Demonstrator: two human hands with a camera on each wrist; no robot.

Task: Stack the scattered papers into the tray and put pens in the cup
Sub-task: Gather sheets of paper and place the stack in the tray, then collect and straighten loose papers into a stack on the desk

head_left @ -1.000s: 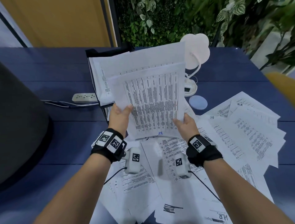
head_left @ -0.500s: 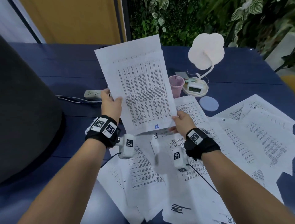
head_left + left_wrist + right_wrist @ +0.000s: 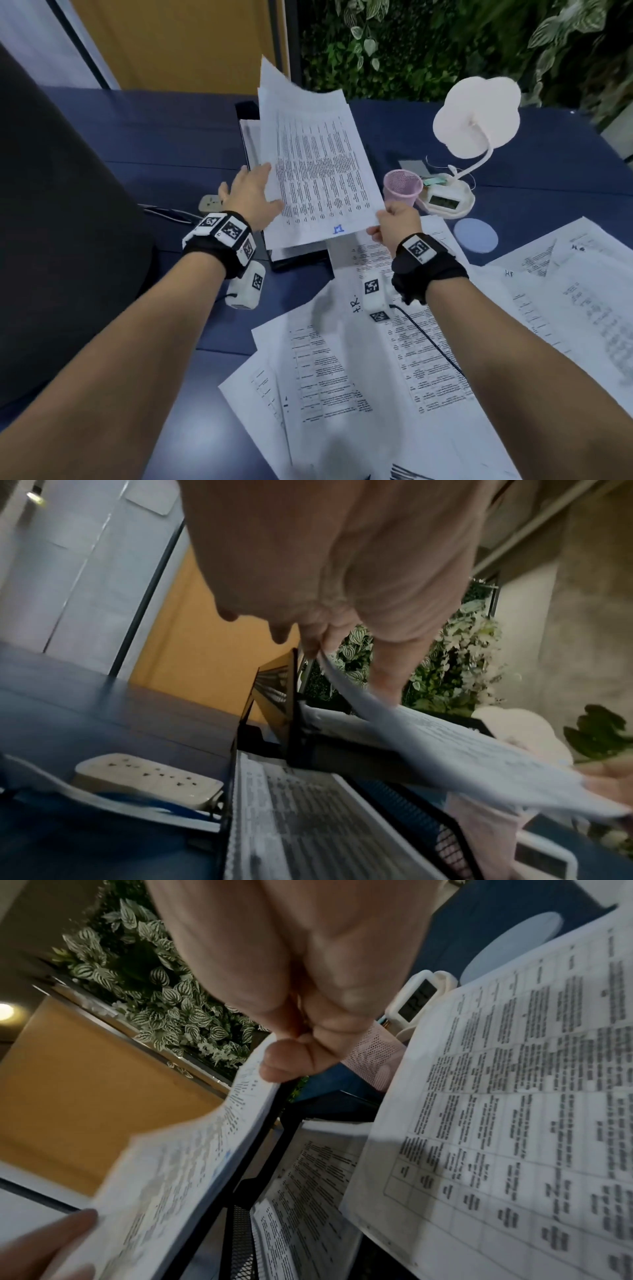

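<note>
I hold a stack of printed papers tilted over the black mesh tray. My left hand grips the stack's left edge, thumb on top, as the left wrist view also shows. My right hand pinches the near right corner, its thumb pressed on the sheet edge. Other sheets lie in the tray under the stack. A pink mesh cup stands right of the tray. Loose papers cover the table near me and to the right.
A white lamp with a clock base stands behind the cup, beside a pale blue round coaster. A power strip with its cable lies left of the tray. A large dark object fills the left side.
The stack has gone from upright to tilted down over the tray, moving away from me. My left hand has slid further up its left edge.
</note>
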